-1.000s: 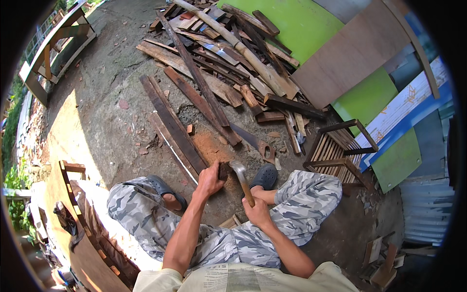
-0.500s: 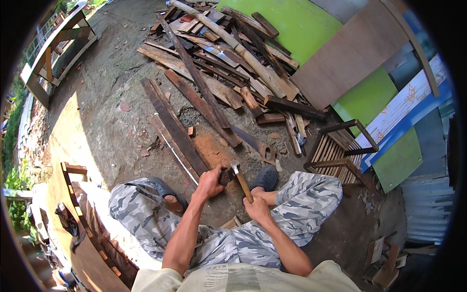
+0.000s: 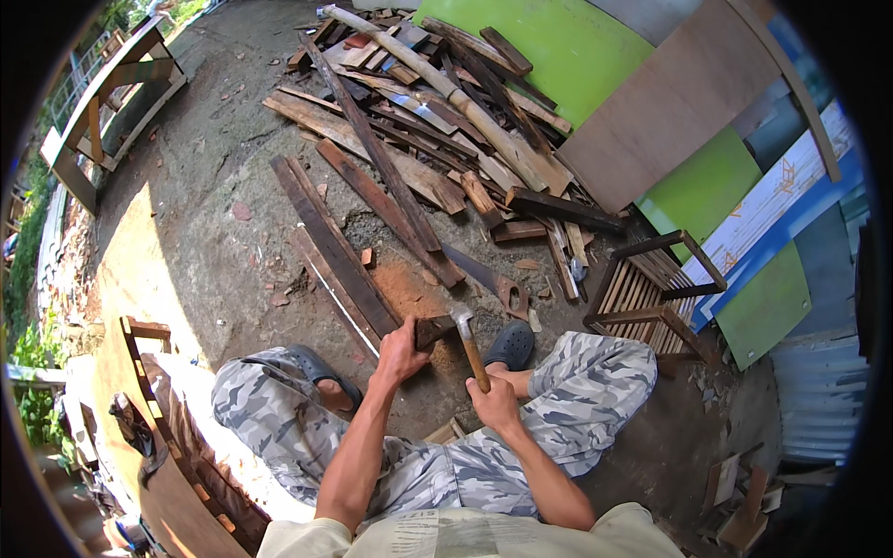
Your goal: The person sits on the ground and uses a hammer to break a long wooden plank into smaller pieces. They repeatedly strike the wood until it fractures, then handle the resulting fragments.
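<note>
My right hand (image 3: 495,402) is wrapped round the lower end of the wooden handle of a hammer (image 3: 473,353). The hammer's metal head points away from me, close to the right end of a short dark piece of wood (image 3: 435,330); whether they touch I cannot tell. My left hand (image 3: 400,355) grips the other end of that piece, its fingers closed and partly hiding it. Just beyond my left hand lie long dark wooden beams (image 3: 339,251), one with a white strip along its side. Reddish sawdust (image 3: 406,286) covers the ground beside them.
A handsaw (image 3: 502,288) lies beyond my right foot. Further off is a heap of scrap timber (image 3: 437,112). A slatted wooden frame (image 3: 651,288) stands at the right, near leaning green boards (image 3: 702,181). A curved wooden piece (image 3: 153,446) is at the left.
The hammer's head has shifted slightly right, and its handle stands a little differently. More of the dark piece of wood now shows beside my left hand.
</note>
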Motion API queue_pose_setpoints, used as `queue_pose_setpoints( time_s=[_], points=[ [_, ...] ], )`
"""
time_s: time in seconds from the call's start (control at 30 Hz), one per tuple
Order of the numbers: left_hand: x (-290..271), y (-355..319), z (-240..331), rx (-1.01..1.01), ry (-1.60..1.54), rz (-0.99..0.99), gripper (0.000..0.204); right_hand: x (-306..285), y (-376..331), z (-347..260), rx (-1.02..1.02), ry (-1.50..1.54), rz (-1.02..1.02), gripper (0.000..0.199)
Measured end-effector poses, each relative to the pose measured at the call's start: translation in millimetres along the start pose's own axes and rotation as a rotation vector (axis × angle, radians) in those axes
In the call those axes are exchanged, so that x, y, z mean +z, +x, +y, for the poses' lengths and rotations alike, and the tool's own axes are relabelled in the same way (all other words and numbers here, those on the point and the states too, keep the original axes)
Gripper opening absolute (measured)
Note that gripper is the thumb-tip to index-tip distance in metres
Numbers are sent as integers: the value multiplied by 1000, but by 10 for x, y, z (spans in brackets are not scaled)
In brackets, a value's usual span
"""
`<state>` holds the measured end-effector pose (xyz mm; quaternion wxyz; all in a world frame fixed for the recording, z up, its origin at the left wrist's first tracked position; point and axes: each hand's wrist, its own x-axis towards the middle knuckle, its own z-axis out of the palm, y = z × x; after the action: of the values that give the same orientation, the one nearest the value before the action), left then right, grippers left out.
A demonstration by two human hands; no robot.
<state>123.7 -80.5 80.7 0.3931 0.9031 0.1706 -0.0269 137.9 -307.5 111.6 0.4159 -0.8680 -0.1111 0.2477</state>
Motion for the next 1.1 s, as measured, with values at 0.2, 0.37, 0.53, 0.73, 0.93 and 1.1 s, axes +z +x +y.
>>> queue_pose_setpoints(
  time_s=[0.2,0.37,0.53,0.73,0.93,1.1],
  points=[
    [-14,28,-84,-28,11,30,47,-335,-10,-682,-225,200,151,32],
    [5,55,2,-16,14,26,47,-12,-38,-62,7,-126,-113,25],
    [-57,70,-21,-56,-10,44,47,-116,-168,-601,-110,63,-1,25],
    [-35,78,11,-66,4,9,46,-81,-82,-291,-49,53,-22,30],
    [-55,82,-230,-94,-88,72,49,-95,-123,-225,-3,-18,-17,35],
    [-30,43,-196,-91,-24,31,51,-265,-117,-707,-146,152,81,30]
  ],
)
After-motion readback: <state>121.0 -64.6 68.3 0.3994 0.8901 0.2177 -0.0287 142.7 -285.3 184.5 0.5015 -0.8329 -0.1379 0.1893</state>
